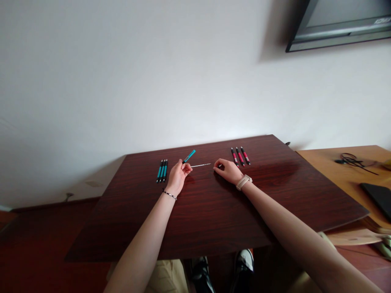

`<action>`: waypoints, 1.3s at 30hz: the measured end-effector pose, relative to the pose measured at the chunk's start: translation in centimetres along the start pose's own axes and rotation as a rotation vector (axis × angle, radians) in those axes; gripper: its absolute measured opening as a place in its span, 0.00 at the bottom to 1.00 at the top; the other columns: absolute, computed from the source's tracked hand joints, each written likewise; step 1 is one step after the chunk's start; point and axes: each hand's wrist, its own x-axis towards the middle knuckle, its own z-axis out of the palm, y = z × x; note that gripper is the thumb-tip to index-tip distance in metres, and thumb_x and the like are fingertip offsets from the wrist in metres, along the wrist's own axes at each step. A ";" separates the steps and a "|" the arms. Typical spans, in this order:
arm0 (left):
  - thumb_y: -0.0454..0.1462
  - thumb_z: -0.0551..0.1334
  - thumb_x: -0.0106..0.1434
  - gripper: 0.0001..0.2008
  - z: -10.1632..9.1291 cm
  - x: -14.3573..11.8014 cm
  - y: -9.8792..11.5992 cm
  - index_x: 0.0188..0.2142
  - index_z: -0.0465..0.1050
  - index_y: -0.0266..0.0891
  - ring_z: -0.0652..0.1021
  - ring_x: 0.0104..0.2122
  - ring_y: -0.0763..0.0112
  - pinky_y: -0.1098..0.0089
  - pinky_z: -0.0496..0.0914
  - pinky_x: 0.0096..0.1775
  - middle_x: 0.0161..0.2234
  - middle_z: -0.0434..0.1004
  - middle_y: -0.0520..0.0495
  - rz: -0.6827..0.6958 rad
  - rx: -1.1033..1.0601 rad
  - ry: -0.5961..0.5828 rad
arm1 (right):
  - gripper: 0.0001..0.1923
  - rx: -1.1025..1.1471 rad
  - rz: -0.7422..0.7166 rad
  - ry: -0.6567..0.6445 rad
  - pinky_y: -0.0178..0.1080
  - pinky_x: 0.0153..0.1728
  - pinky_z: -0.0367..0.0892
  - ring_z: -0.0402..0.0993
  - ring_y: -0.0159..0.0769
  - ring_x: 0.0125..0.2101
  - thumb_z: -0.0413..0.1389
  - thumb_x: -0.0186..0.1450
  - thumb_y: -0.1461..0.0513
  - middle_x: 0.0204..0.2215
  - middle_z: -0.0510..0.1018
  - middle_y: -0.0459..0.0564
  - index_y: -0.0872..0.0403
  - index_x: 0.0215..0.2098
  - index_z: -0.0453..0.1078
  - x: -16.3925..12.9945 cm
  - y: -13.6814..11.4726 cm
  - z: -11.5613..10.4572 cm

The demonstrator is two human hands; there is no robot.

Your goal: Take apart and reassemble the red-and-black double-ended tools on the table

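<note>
Teal pen barrel (pixel 189 156) being gripped by left hand (pixel 178 176).
Right hand (pixel 226 169) is resting curled on the surface (pixel 214 203), fingertips by a thin refill (pixel 200 165).

Both bare forearms reach forward and converge toward the middle, wrists well apart. The left hand (pixel 179 176) is raised slightly, its back toward the camera, a thin beaded bracelet at the wrist, and its fingers (pixel 187 167) are curled and pinched together at the tips. The right hand (pixel 226 169) lies lower, palm down, a pale watch strap around its wrist, the fingers (pixel 217 165) bent and drawn in toward the left hand.
</note>
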 end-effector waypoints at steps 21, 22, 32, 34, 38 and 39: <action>0.50 0.70 0.67 0.21 0.1 0.0 -0.1 0.29 0.66 0.39 0.78 0.32 0.71 0.67 0.72 0.41 0.30 0.78 0.49 0.008 0.009 0.009 | 0.06 -0.067 -0.042 -0.027 0.38 0.37 0.67 0.73 0.37 0.32 0.67 0.67 0.58 0.31 0.78 0.46 0.51 0.39 0.79 0.2 0.6 -0.1; 0.50 0.70 0.67 0.21 0.1 0.0 -0.1 0.29 0.66 0.39 0.78 0.32 0.71 0.67 0.72 0.41 0.30 0.78 0.49 0.010 0.009 0.011 | 0.08 -0.057 -0.032 -0.027 0.38 0.36 0.67 0.73 0.37 0.31 0.67 0.67 0.57 0.31 0.77 0.45 0.50 0.42 0.78 0.2 0.5 0.0; 0.49 0.70 0.67 0.20 0.5 -0.3 0.2 0.29 0.68 0.39 0.78 0.32 0.70 0.66 0.71 0.42 0.30 0.77 0.49 -0.010 0.008 0.003 | 0.16 -0.006 -0.213 0.194 0.52 0.57 0.69 0.73 0.50 0.51 0.61 0.72 0.54 0.48 0.77 0.55 0.49 0.55 0.74 -0.2 -1.8 -0.9; 0.50 0.70 0.67 0.21 0.6 -0.4 0.2 0.29 0.68 0.39 0.77 0.32 0.71 0.67 0.72 0.41 0.30 0.77 0.49 -0.012 0.009 -0.011 | 0.11 -0.011 -0.277 0.189 0.54 0.60 0.67 0.72 0.51 0.54 0.60 0.73 0.55 0.51 0.77 0.55 0.48 0.52 0.76 -0.3 -2.5 -1.2; 0.50 0.70 0.67 0.23 0.8 -0.6 0.1 0.28 0.65 0.39 0.77 0.33 0.70 0.67 0.73 0.42 0.30 0.77 0.48 -0.014 0.001 -0.061 | 0.06 -0.009 -0.334 0.172 0.54 0.62 0.65 0.70 0.50 0.57 0.61 0.73 0.57 0.53 0.77 0.54 0.47 0.46 0.79 -0.5 -3.1 -1.3; 0.50 0.71 0.67 0.23 0.8 -0.6 0.1 0.28 0.65 0.39 0.78 0.33 0.70 0.67 0.73 0.42 0.31 0.77 0.47 -0.014 0.000 -0.071 | 0.05 -0.008 -0.332 0.174 0.54 0.62 0.66 0.70 0.50 0.57 0.61 0.73 0.58 0.53 0.77 0.54 0.47 0.44 0.79 -0.4 -3.1 -1.3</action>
